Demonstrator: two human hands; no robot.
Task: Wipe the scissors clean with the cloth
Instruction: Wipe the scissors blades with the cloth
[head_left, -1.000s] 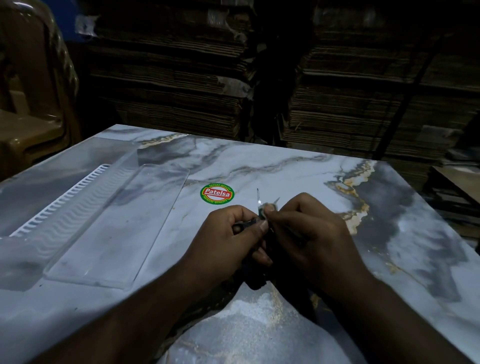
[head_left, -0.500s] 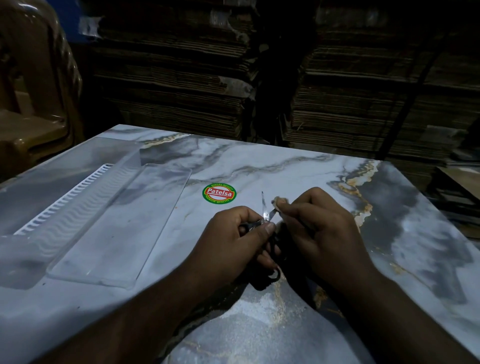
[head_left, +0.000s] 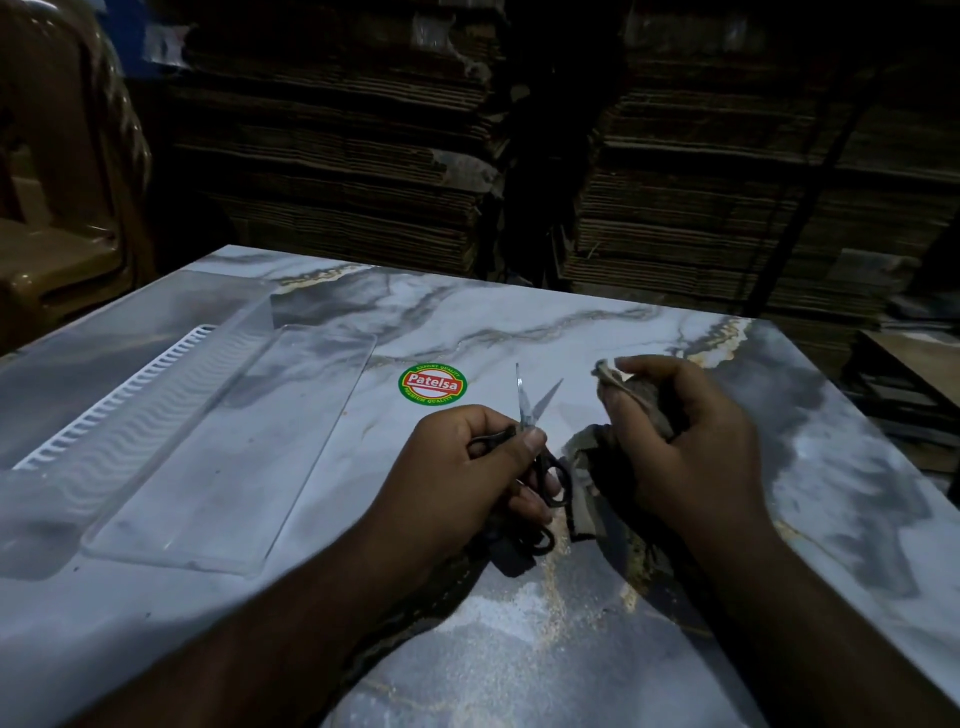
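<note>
The marble table (head_left: 519, 649) fills the view, its far edge backed by stacked cardboard (head_left: 337, 156). A clear tray (head_left: 218, 457) lies along the left side; bare surface spreads to the right edge and toward the near edge. The right hand (head_left: 691, 447) is closed around a bunched cloth (head_left: 597, 457), just apart from the blades. The left hand (head_left: 462, 478) grips the scissors (head_left: 530, 415) by the handles, blades parted and pointing away, near a round sticker (head_left: 432, 383).
</note>
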